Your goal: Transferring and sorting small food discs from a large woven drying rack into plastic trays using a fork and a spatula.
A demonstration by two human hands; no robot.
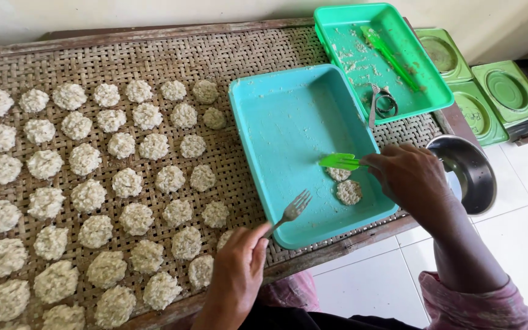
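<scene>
Two flat white rice patties (344,185) lie in the near right corner of the blue plastic tray (288,128). The right hand (409,176) is closed around a green plastic spatula (339,161), its flat tip low beside the far patty, good for sliding under. The left hand (239,269) grips a metal fork (291,209), prongs over the tray's near rim. Many patties sit in rows on the woven brown drying rack (227,52) to the left, with little gaps between. Most of the tray is bare. Far right sits a green plastic tray (438,91) with crumbs.
</scene>
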